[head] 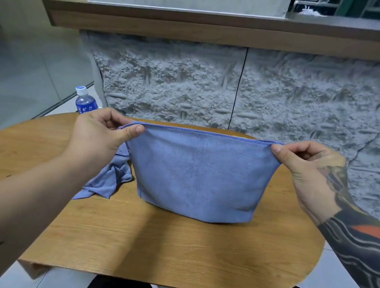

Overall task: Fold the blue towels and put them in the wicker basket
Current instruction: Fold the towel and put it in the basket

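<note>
Blue towel (197,175) hangs taut, corners pinched by left hand (100,133) and right hand (306,171).

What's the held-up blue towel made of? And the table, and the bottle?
Held-up blue towel: soft fabric, perhaps microfibre; fine weave, stitched hem, hangs limp. Table: wood or wood-look laminate, matte; grain lines show. Bottle: probably clear plastic, glossy; see-through with a printed label.
</note>
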A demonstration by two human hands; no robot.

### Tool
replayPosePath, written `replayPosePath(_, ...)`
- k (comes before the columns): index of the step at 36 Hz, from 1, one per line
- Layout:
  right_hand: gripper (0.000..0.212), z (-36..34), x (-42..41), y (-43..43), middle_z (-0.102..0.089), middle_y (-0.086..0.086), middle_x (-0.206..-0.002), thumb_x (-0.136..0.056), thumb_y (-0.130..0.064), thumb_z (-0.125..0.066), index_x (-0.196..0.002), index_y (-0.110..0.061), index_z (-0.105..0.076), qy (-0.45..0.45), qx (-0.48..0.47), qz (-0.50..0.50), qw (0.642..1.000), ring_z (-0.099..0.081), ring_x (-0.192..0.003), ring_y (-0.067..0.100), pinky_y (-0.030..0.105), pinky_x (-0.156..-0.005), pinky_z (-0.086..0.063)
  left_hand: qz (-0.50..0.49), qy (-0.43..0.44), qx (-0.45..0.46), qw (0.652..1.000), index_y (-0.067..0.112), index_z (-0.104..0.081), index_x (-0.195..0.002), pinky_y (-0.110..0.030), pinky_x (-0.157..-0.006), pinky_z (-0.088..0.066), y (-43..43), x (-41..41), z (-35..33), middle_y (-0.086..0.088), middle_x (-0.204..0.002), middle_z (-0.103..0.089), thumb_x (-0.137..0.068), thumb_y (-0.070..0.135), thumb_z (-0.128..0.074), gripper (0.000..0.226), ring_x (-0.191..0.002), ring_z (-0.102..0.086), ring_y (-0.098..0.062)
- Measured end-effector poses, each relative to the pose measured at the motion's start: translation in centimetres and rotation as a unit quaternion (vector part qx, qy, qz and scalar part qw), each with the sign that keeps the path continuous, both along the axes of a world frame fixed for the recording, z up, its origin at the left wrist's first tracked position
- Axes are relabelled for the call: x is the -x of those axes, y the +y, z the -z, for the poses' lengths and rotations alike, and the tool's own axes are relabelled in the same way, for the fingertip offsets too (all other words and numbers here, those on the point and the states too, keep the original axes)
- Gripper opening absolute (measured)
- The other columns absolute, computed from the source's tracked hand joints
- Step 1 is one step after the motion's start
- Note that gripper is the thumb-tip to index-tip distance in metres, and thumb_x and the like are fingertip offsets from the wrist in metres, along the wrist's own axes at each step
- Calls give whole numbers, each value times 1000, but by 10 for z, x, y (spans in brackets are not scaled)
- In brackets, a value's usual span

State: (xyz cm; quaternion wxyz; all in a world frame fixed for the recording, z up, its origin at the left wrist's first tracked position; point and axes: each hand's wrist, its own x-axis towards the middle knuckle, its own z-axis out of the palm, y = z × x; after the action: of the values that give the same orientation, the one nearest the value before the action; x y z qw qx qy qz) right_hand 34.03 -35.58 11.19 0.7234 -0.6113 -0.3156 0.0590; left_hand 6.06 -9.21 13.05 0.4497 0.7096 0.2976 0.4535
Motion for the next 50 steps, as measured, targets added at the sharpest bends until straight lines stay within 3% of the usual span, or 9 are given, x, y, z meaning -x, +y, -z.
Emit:
replayPosePath(5,18,-4,-6,4,-71,-13,-63,-81,-28,-88,-76,-22,-71,-21,13,9,1000,-60,-61,1,16,-65,-51,18,-2,33,999,22,-72,-70,-11,-58,-48,11,-4,-5,13,-60,-68,-62,30,-90,21,-57,-58,0)
replayPosePath(12,33,-24,-18,15,-71,-10,-67,-66,-62,-89,-72,-32,-77,-31,-14,12,999,-60,-74,20,33,-73,-52,16,-27,32,999,23,-77,-83,-24,-75,-51,26,-13,-19,12,-69,-74,-81,21,-85,9,-70,-63,-9)
replayPosePath(18,16,-51,-28,32,-71,-11,-69,-84,-29,-87,-76,-25,-73,-58,-45,8,997,-62,-72,15,31,-75,-53,7,-75,16,997,20,-74,-85,-13,-58,-47,34,-26,-45,14,-61,-71,-82,12,-85,14,-56,-60,1)
replayPosePath(26,19,-89,-28,42,-73,-14,-69,-86,-19,-86,-83,-25,-68,-96,-93,-2,991,-64,-68,2,22,-71,-53,19,-104,-31,994,17,-70,-121,-30,-94,-57,38,-26,-81,7,-80,-70,-86,6,-81,38,-77,-64,-7)
replayPosePath(33,16,-62,-14,6,-73,-9,-83,-92,-16,-79,-105,-25,-76,-71,-68,-80,992,-69,-82,4,19,-84,-55,-14,50,-137,989,22,-81,-98,-7,-68,-49,-4,14,-63,17,-73,-74,-90,9,-77,16,-67,-60,6)
replayPosePath(37,11,-18,6,-21,-78,-14,-78,-83,-23,-74,-83,-31,-82,-66,-9,-103,993,-68,-75,-1,13,-75,-54,75,130,-65,987,25,-77,-78,-6,-66,-48,-20,50,-23,16,-74,-74,-83,4,-79,22,-68,-64,4)
replayPosePath(42,29,24,26,-47,-76,-7,-75,-72,-55,-88,-80,-28,-82,-2,47,-170,984,-66,-71,3,12,-70,-53,206,115,80,969,-5,-62,-85,-19,-92,-56,-41,74,12,-1,-117,-78,-82,9,-75,19,-119,-69,-12)
replayPosePath(47,60,44,42,-63,-74,3,-76,-45,-64,-99,-79,-17,-80,113,55,-234,964,-66,-70,8,15,-64,-54,251,124,120,953,12,-59,-82,-10,-55,-38,-59,87,35,4,-67,-57,-70,62,-84,56,-57,-51,0)
replayPosePath(50,60,54,50,-68,-73,7,-77,-40,-58,-103,-77,-16,-79,169,47,-245,953,-67,-69,11,21,-61,-57,277,90,182,939,18,-61,-82,-29,-75,-43,-65,93,52,-10,-80,-49,-74,56,-86,46,-77,-46,-21)
